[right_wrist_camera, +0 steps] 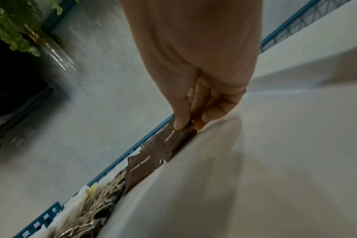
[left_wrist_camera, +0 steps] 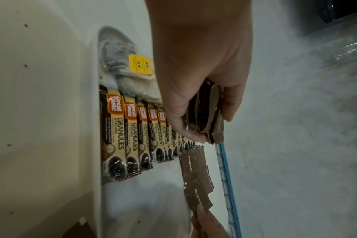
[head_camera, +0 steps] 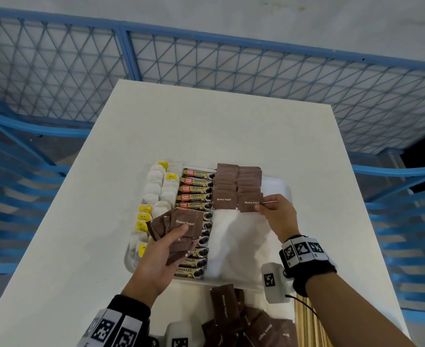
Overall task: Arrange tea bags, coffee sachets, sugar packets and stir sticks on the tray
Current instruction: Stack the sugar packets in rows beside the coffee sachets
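Note:
A white tray (head_camera: 280,186) lies on the table with tea bags (head_camera: 156,190) at its left, a column of coffee sachets (head_camera: 196,190) beside them, and two rows of brown sugar packets (head_camera: 237,182) to the right. My left hand (head_camera: 167,242) grips a fanned bunch of brown sugar packets (head_camera: 181,227) above the coffee column. The same bunch (left_wrist_camera: 209,112) shows edge-on in the left wrist view. My right hand (head_camera: 269,209) pinches the front sugar packet (head_camera: 250,202) of the right row by its right edge, low on the tray. That packet (right_wrist_camera: 174,136) appears under my fingertips (right_wrist_camera: 179,124).
A loose heap of brown sugar packets (head_camera: 254,324) lies on the table in front of the tray. Wooden stir sticks (head_camera: 309,324) lie at the near right. A blue mesh fence (head_camera: 206,66) stands behind the table. The tray's right part (head_camera: 234,236) is bare.

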Demonstrator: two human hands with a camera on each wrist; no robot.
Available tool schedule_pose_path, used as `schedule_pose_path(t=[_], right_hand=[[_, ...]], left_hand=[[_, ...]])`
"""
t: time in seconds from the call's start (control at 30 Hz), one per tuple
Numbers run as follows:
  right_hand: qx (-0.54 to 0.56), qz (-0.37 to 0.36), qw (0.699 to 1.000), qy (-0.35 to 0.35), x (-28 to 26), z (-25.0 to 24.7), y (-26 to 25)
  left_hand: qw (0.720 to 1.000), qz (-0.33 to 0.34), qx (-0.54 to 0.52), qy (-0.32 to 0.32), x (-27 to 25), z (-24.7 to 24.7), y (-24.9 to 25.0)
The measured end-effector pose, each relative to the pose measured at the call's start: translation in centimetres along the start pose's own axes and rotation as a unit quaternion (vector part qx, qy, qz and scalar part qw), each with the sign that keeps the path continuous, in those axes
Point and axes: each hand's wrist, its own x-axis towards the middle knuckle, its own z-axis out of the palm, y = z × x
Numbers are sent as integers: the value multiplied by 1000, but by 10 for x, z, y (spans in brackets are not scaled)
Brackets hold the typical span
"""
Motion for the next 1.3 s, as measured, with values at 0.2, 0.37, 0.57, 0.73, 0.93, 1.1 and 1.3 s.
schedule_pose_path(t=[0.2, 0.37, 0.57, 0.73, 0.93, 1.1, 1.3], right_hand=[[-2, -4, 1000, 15, 3, 11, 3], [-24, -25, 999, 27, 1, 14, 3], [-20, -26, 999, 29, 1, 15, 5], [-41, -39, 998, 41, 1, 18, 1], [-30, -116, 992, -26, -32, 28, -33], [-5, -86, 957, -277, -75, 37, -62], [67, -57, 948, -304, -81, 45, -53]], left_hand=[[1000, -6, 9, 3, 1, -1, -1], [1000, -8, 22, -2, 2, 0, -2], [1000, -2, 21, -7, 1, 0, -2], [1000, -4, 2, -15, 1, 2, -2], [1000, -4, 13, -26, -1, 6, 0], [999, 11, 28, -37, -1, 6, -1], [999, 11, 40, -33, -1, 1, -4]])
